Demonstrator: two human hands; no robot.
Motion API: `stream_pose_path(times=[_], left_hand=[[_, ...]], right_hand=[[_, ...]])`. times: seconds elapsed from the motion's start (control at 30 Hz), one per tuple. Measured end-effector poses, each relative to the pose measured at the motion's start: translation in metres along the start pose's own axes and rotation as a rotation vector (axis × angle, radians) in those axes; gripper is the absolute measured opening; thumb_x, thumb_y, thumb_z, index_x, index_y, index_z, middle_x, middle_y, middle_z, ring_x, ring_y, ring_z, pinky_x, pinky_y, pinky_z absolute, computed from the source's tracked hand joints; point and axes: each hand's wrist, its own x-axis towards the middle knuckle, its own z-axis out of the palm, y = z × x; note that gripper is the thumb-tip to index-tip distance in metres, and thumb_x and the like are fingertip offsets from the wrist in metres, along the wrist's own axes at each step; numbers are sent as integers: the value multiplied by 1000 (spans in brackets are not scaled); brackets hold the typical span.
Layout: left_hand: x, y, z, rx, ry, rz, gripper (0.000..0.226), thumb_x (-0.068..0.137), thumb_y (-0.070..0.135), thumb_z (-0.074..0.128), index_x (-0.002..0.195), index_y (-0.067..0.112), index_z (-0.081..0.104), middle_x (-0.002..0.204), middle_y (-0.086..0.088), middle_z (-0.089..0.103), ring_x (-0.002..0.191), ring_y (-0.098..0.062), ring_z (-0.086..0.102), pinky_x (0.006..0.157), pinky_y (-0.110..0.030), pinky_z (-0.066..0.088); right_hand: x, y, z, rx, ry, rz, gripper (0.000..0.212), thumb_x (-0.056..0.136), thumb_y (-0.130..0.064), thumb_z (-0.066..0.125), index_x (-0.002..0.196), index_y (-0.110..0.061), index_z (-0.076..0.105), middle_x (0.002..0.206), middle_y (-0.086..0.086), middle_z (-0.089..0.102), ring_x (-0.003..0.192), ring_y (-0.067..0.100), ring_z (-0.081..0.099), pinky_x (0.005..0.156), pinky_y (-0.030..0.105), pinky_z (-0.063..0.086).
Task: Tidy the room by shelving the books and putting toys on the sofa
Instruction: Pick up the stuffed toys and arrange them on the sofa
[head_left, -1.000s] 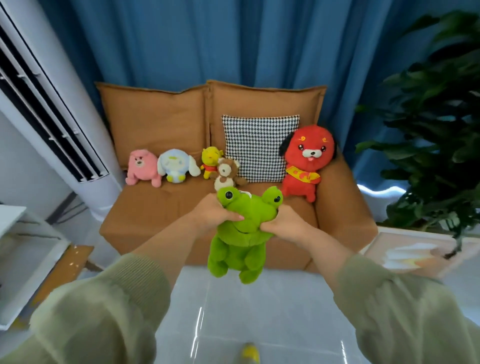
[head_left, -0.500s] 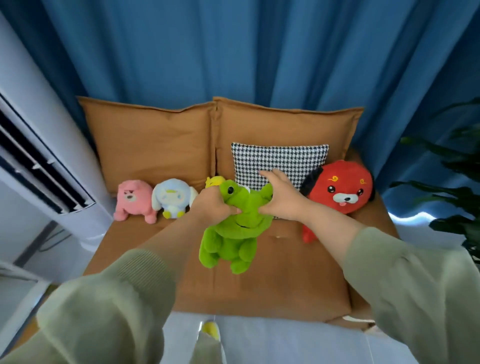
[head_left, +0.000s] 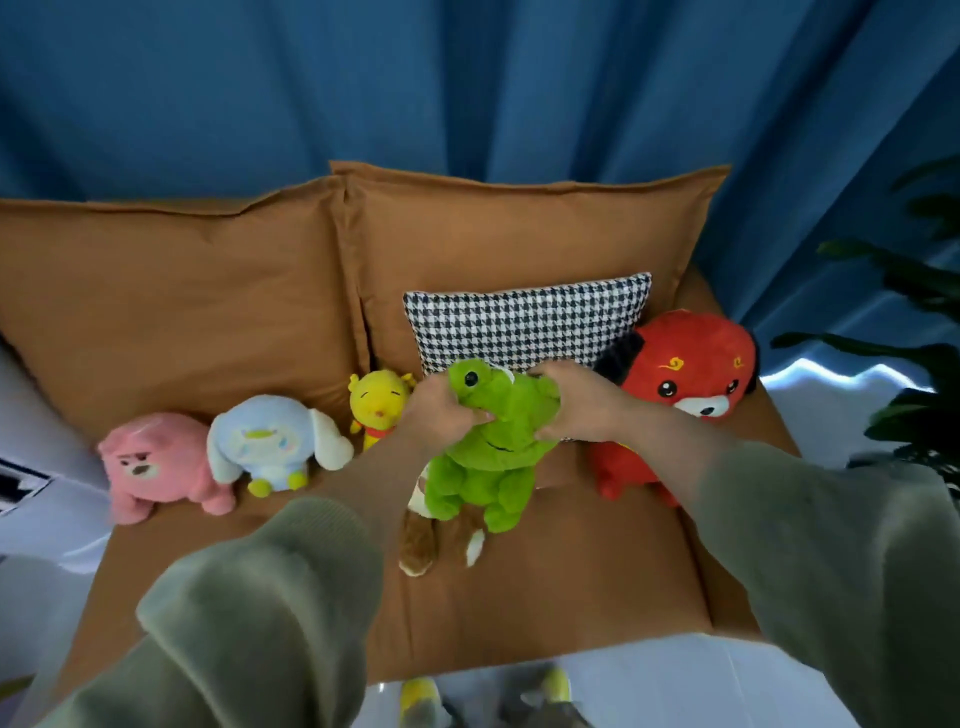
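Both hands, left hand and right hand, squeezed the soft green plush frog's head above the brown fabric sofa; it looked light and squashy, best held at the head

You see a fuzzy plush green frog against the matt woven cloth of the sofa. Behind the frog sits a coarse houndstooth fabric cushion; above that hang smooth, faintly sheened blue curtains.
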Motion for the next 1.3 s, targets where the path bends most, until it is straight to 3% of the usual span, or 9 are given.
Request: stream_pose_path(times=[0.1, 0.23, 0.33, 0.43, 0.53, 0.73, 0.93, 1.13, 1.3], left_hand=[[26, -10, 24, -146, -22, -78, 35, 78, 12, 76, 113, 12, 68, 117, -5, 66, 110, -22, 58, 97, -37, 46], [60, -28, 67, -221, -55, -157, 34, 76, 14, 78, 109, 16, 69, 112, 1, 67, 106, -19, 60, 97, -37, 46], [78, -40, 101, -285, -97, -212, 35, 76, 9, 77, 110, 14, 67, 113, -1, 66, 105, -18, 59, 99, -39, 45], [100, -57, 133, -400, -82, -297, 38, 73, 1, 77, 108, 12, 65, 116, -8, 66, 109, -25, 60, 99, -44, 46], [116, -78, 162, -430, -98, -342, 36, 74, -3, 75, 104, 13, 63, 111, -6, 66, 102, -21, 60, 93, -36, 48], [130, -118, 180, -590, -167, -409, 12, 90, 10, 63, 91, 21, 59, 96, 1, 65, 96, -23, 63, 84, -41, 53], [135, -133, 176, -504, -169, -411, 6, 93, 11, 59, 98, 13, 57, 109, -11, 64, 105, -30, 62, 89, -48, 53], [138, -136, 170, -43, -361, -134, 43, 86, 10, 67, 123, 21, 46, 107, 4, 51, 98, -19, 55, 78, -29, 45], [131, -138, 177, 159, -212, -24, 15, 82, 9, 67, 91, 13, 56, 85, -3, 58, 77, -17, 53, 59, -27, 38]], right_hand=[[22, 37, 7, 60, 2, 34, 50, 60, -17, 85, 102, -8, 62, 99, 4, 64, 89, 22, 63, 79, 38, 54], [50, 95, 20, 154, -45, 145, 50, 65, -16, 84, 106, -7, 57, 101, 2, 64, 94, 19, 60, 81, 30, 49], [68, 139, 35, 275, -94, 183, 71, 58, -17, 88, 119, -12, 54, 114, -1, 64, 107, 17, 60, 96, 35, 48], [82, 169, 50, 360, -162, 191, 72, 67, -5, 84, 127, -16, 46, 112, -7, 58, 103, 12, 58, 77, 19, 51], [90, 193, 76, 514, -233, 283, 60, 76, 0, 76, 120, -25, 44, 101, -11, 57, 85, 8, 60, 55, 20, 54], [108, 216, 129, 531, -140, 397, 46, 73, -4, 78, 111, -17, 56, 95, 5, 65, 78, 21, 64, 68, 33, 56], [125, 219, 131, 380, -165, 258, 46, 64, -1, 83, 87, -29, 55, 92, -5, 63, 93, 18, 62, 78, 29, 50], [118, 219, 125, 85, -119, 99, 75, 75, -14, 75, 139, -31, 38, 127, -5, 40, 112, 14, 48, 96, 30, 43], [123, 203, 130, 7, -69, 77, 59, 77, -37, 73, 129, -19, 50, 125, -2, 44, 120, 14, 38, 100, 28, 35]])
